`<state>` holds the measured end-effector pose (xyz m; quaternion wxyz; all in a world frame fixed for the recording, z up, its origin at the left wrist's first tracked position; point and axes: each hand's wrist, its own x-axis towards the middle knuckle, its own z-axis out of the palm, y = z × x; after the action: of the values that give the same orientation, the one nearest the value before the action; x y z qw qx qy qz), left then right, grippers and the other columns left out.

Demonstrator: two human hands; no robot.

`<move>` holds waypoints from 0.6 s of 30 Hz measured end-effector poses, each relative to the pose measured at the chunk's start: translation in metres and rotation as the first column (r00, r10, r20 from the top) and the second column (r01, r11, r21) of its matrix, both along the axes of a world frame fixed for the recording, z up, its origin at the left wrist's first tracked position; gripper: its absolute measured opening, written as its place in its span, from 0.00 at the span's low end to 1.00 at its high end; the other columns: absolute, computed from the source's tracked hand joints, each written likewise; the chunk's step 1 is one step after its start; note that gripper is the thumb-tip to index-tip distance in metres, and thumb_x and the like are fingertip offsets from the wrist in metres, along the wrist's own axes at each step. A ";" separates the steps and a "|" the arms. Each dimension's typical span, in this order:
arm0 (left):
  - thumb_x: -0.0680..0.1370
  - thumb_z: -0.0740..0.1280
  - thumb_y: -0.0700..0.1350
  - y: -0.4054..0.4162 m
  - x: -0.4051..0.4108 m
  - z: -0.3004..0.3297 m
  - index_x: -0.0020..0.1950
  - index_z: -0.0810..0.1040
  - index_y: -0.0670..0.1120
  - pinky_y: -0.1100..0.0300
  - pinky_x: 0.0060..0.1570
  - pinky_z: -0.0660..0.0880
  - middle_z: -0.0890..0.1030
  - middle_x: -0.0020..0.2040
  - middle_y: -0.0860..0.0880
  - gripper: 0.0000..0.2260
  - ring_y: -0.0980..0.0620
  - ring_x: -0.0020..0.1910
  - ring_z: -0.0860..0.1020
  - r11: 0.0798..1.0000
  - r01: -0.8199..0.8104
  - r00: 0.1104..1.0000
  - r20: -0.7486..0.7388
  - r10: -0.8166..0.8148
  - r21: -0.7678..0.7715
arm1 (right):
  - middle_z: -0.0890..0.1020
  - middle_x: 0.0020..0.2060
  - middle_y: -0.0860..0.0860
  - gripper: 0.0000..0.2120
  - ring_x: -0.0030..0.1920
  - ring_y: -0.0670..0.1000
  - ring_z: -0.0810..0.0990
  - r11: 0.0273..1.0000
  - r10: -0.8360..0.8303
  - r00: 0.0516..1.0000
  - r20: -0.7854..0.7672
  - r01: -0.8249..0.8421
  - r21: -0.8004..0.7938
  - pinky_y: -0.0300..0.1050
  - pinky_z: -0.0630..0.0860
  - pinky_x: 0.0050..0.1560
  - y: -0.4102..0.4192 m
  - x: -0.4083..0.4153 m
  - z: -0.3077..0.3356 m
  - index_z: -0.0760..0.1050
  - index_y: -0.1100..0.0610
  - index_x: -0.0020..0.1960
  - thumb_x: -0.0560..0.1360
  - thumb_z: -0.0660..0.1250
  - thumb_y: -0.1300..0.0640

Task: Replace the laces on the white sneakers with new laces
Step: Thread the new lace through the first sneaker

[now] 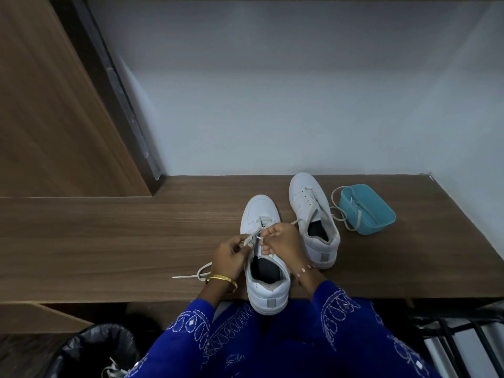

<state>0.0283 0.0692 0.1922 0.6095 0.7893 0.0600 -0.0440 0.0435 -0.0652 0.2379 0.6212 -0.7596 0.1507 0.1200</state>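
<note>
1. Threading a pale flat lace (256,236) through the near white leather sneaker (263,257), the person works both hands over its eyelet rows. The shoe sits heel toward the body at the front edge of the brown wood-grain worktop (109,241), likely so the eyelets face up and within close reach.

2. The left hand (230,259) has its grip pinched on one strand of the lace at the shoe's left side, which seems to keep that strand taut. The slack tail runs under the wrist and lies loose on the worktop, its white tip (177,276) pointing left.

3. The right hand (281,240) has its grip curled together on the lace over the tongue, apparently feeding or pulling an end at an eyelet; the exact eyelet is hidden by the fingers.

4. The second white leather sneaker (313,219) stands just beside the first, farther back, only partly laced, with long loose strands trailing right.

5. Those strands drape over a teal rounded plastic box (365,211) near that shoe; what it holds cannot be told.

6. My judgement: lacing is at an early stage on both shoes.
</note>
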 end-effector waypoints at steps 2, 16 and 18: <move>0.74 0.67 0.37 0.001 0.000 -0.002 0.47 0.81 0.49 0.59 0.41 0.72 0.78 0.32 0.57 0.07 0.61 0.32 0.75 0.999 0.011 1.000 0.004 -0.012 0.044 | 0.78 0.31 0.55 0.07 0.22 0.43 0.75 0.999 -0.001 0.999 0.037 0.003 -0.054 0.36 0.77 0.25 0.002 0.000 -0.002 0.73 0.64 0.41 0.73 0.61 0.73; 0.78 0.62 0.45 -0.003 0.016 0.017 0.43 0.81 0.44 0.59 0.40 0.70 0.81 0.37 0.46 0.10 0.50 0.37 0.76 0.977 0.054 0.999 -0.014 -0.053 0.205 | 0.74 0.30 0.48 0.17 0.32 0.46 0.74 0.955 0.080 0.976 0.202 -0.017 -0.297 0.29 0.71 0.26 0.008 0.010 -0.015 0.68 0.51 0.34 0.70 0.65 0.71; 0.77 0.65 0.43 -0.007 0.021 0.021 0.43 0.81 0.39 0.61 0.36 0.67 0.79 0.34 0.45 0.09 0.52 0.34 0.74 0.968 0.032 0.999 -0.019 -0.028 0.248 | 0.74 0.30 0.47 0.16 0.32 0.44 0.74 0.954 0.081 0.975 0.209 -0.015 -0.300 0.30 0.72 0.27 0.007 0.008 -0.013 0.69 0.51 0.34 0.70 0.66 0.70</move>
<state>0.0496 0.0621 0.2134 0.5045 0.8599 0.0577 -0.0516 0.0511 -0.0586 0.2250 0.5100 -0.8561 0.0793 0.0267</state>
